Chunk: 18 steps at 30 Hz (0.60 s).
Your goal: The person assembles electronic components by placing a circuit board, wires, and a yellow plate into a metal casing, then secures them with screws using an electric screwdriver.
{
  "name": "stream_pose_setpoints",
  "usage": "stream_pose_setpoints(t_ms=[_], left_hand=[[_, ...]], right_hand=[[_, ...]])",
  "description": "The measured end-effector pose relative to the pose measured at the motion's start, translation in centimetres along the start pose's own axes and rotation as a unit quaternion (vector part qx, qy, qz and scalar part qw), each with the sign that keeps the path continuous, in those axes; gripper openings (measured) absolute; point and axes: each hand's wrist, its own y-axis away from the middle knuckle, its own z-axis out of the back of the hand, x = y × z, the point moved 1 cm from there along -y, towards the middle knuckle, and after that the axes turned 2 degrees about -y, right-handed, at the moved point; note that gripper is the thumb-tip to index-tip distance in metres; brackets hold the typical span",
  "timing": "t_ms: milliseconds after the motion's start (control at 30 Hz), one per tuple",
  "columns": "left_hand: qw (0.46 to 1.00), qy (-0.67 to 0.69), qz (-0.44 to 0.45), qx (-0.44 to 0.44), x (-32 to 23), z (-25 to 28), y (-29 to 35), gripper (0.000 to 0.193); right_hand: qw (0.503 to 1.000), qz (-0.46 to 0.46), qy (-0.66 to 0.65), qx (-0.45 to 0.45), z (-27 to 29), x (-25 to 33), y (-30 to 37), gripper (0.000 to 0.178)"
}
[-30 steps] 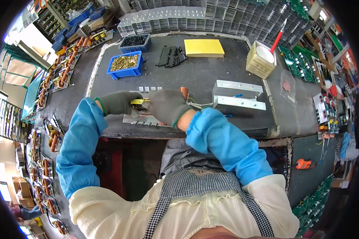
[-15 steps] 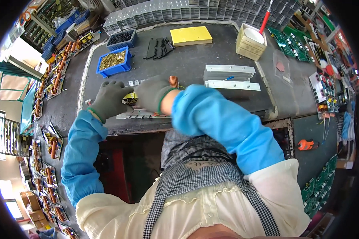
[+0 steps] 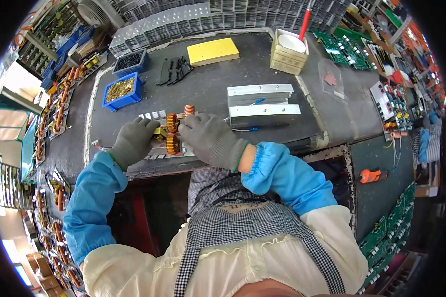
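At the near edge of the bench lies a circuit board (image 3: 161, 154) fitted with parts. Two orange wire-wound ring coils (image 3: 172, 123) stand upright on its middle, with a copper coil (image 3: 189, 110) behind them. My left hand (image 3: 135, 141), in a grey glove, is curled around the board's left end beside a yellow transformer (image 3: 159, 133). Over the right end bends my right hand (image 3: 210, 140), also gloved, its fingertips by the ring coils. Both hands' fingers are closed on the board, though the fingertips are partly hidden.
Behind the board stand a blue bin of brass-coloured fasteners (image 3: 120, 91) and a bin of black parts (image 3: 130, 63). Silver heatsinks (image 3: 262, 110) lie to the right. Farther back are a yellow block (image 3: 213, 52) and a wooden box (image 3: 288, 57). An orange tool (image 3: 373, 175) lies right.
My right hand has drawn back right from beside my left hand, uncovering the ring coils. My left hand stays at the board's left end. The whole view has shifted slightly.
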Motion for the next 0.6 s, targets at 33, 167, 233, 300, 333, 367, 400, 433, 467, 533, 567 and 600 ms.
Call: stream_pose_setpoints(t_ms=[33,167,233,300,333,367,400,433,467,533,567,600], left_hand=[[1.0,0.006,0.008,0.005,0.1,-0.1,-0.3,0.04],[0.992,0.124,0.003,0.015,1.2,0.2,-0.7,0.053],[0.99,0.143,0.016,0.015,1.0,-0.1,-0.9,0.059],[0.992,0.108,0.002,0.064,0.9,-0.6,-1.4,0.057],[0.992,0.109,0.019,0.055,0.6,-0.3,-1.0,0.054],[0.992,0.112,0.006,0.054,0.3,-0.6,-0.6,0.054],[0.994,0.101,0.031,0.031,0.1,-1.0,-0.2,0.052],[0.994,0.089,0.058,0.007,0.1,-1.1,0.1,0.05],[0.995,0.09,0.047,0.003,0.3,-1.2,-0.2,0.05],[0.991,0.128,0.035,0.008,0.9,-1.3,-1.1,0.049],[0.991,0.129,0.02,0.006,1.8,-1.5,-1.1,0.049],[0.976,0.214,-0.004,0.041,3.2,-1.7,-1.1,0.049]], right_hand=[[1.0,0.008,-0.006,-0.002,0.2,-0.1,0.2,0.03],[0.993,0.009,-0.114,-0.003,0.6,-1.0,2.0,0.035],[0.99,0.024,-0.134,-0.037,0.5,-1.5,3.0,0.042],[0.993,0.019,-0.116,-0.011,0.4,-1.5,3.6,0.049],[0.991,0.028,-0.132,-0.026,-0.2,-1.5,4.0,0.051],[0.988,0.036,-0.146,-0.038,-0.4,-1.5,4.2,0.053],[0.987,0.04,-0.152,-0.029,-0.6,-1.2,4.3,0.058],[0.988,0.032,-0.146,-0.03,-0.8,-1.2,4.4,0.058],[0.989,0.035,-0.138,-0.033,-1.7,-1.4,4.6,0.061],[0.986,0.026,-0.143,-0.075,-2.8,-1.5,5.0,0.062],[0.988,0.014,-0.133,-0.077,-2.9,-1.4,5.2,0.062],[0.992,0.024,-0.107,-0.059,-3.0,-1.2,5.3,0.062]])
